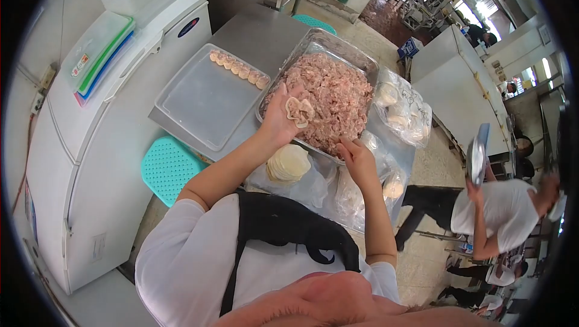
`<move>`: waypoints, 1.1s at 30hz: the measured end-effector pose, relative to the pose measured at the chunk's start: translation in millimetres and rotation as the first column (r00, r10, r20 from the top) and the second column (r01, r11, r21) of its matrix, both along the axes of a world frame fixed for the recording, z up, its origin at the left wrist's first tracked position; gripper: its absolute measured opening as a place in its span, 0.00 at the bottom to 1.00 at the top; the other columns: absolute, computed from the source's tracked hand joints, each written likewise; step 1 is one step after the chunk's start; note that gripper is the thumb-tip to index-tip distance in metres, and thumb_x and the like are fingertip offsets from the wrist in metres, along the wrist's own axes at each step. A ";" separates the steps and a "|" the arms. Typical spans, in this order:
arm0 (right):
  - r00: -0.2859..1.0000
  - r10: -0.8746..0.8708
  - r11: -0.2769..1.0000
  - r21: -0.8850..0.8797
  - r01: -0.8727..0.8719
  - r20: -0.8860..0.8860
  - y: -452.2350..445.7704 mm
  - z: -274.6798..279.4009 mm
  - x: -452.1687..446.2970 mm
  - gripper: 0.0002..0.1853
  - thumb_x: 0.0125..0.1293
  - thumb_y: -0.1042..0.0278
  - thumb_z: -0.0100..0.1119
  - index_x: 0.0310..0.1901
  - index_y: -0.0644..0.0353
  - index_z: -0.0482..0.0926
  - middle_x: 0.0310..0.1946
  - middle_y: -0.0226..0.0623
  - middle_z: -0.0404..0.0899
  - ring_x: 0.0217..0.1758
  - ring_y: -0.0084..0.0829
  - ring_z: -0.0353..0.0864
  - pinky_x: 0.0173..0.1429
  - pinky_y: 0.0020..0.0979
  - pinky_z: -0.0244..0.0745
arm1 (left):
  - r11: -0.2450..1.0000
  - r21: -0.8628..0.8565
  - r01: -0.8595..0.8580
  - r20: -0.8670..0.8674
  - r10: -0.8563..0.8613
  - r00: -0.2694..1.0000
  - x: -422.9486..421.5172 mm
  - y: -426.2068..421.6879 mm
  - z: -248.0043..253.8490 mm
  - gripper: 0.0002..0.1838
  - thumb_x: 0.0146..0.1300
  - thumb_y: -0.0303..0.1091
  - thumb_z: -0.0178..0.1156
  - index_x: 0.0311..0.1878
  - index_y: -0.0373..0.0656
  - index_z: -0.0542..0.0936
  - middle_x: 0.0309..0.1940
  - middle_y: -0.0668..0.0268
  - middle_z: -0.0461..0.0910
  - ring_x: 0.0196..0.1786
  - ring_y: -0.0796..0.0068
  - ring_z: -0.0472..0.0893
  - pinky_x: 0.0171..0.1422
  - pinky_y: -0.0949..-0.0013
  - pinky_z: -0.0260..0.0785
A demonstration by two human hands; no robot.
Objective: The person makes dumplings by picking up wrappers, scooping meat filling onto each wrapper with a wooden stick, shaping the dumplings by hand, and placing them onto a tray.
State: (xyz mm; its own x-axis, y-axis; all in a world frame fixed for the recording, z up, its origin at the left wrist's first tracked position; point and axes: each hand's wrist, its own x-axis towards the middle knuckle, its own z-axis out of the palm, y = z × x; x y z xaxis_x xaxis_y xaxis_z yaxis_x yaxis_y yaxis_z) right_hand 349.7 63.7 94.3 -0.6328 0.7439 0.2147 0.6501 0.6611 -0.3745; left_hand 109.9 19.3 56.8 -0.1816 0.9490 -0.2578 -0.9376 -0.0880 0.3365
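My left hand point(278, 113) cradles a partly gathered dumpling point(299, 111), its pale wrapper ruffled around a meat filling. It is over the left edge of a clear rectangular tub point(319, 38) full of minced meat point(332, 95). At the tub's near right edge, my right hand point(357, 157) is closed, with its fingertips by the meat. What it grips, if anything, is too small to make out. A stack of round dumpling wrappers point(287, 163) lies on plastic just below the tub. Left of the tub, a translucent tray point(208, 101) bears a row of finished dumplings point(240, 69) along its far edge.
Bagged wrappers point(401, 107) lie right of the tub on the metal table point(253, 28). A turquoise stool point(172, 169) is beside the table. On the left stands a white chest freezer point(114, 146) with coloured lids point(104, 55) on top. At right, another person point(497, 212) carries a metal pan.
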 end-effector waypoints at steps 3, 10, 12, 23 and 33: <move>0.997 0.018 0.992 0.124 -0.027 0.074 -9.1 27.3 -8.6 0.12 0.69 0.60 0.58 0.50 0.51 0.83 0.30 0.40 0.75 0.33 0.44 0.79 0.37 0.42 0.74 | 0.999 -0.043 0.028 -0.047 -0.030 0.998 -10.7 -7.0 10.9 0.35 0.72 0.62 0.44 0.62 0.36 0.71 0.58 0.54 0.75 0.57 0.57 0.77 0.62 0.44 0.70; 0.992 0.083 0.996 0.019 -0.085 0.091 -12.9 30.4 -23.8 0.12 0.70 0.60 0.57 0.47 0.59 0.81 0.32 0.45 0.78 0.35 0.46 0.82 0.38 0.43 0.76 | 0.992 -0.123 -0.028 0.049 0.034 0.998 -16.1 10.4 -11.3 0.31 0.70 0.55 0.51 0.59 0.32 0.70 0.59 0.47 0.73 0.59 0.51 0.77 0.63 0.46 0.70; 0.996 0.046 0.997 -0.060 -0.050 -0.071 -2.3 24.9 -12.8 0.13 0.71 0.60 0.55 0.49 0.59 0.81 0.34 0.47 0.80 0.37 0.47 0.82 0.41 0.41 0.76 | 0.976 0.193 0.104 0.140 -0.132 0.981 -30.0 5.7 -20.6 0.28 0.68 0.45 0.56 0.63 0.34 0.68 0.58 0.47 0.74 0.59 0.50 0.76 0.64 0.50 0.71; 0.973 0.103 0.921 -0.348 -0.172 -0.208 -14.7 48.1 9.4 0.16 0.72 0.61 0.56 0.50 0.65 0.81 0.40 0.50 0.83 0.42 0.43 0.84 0.49 0.34 0.76 | 0.847 0.247 0.471 -0.958 0.287 -0.013 -25.6 -3.9 20.6 0.29 0.52 0.29 0.72 0.59 0.45 0.77 0.51 0.65 0.80 0.48 0.71 0.81 0.58 0.66 0.72; 0.995 0.100 0.987 -0.127 -0.103 -0.024 5.4 12.8 16.1 0.12 0.69 0.63 0.59 0.50 0.58 0.81 0.39 0.45 0.82 0.41 0.45 0.83 0.45 0.39 0.77 | 0.989 -0.088 0.117 -0.971 -0.060 -0.230 -18.3 12.9 -34.8 0.27 0.50 0.42 0.72 0.52 0.38 0.80 0.45 0.56 0.84 0.50 0.62 0.82 0.56 0.62 0.72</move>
State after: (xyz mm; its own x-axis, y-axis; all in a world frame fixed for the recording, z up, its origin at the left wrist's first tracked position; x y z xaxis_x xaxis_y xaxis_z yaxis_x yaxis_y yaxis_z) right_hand 365.7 69.1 107.1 -0.7033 0.6983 0.1335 0.5747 0.6689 -0.4715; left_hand 91.6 32.3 22.0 -0.0960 0.9841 0.1493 0.5301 -0.0764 0.8445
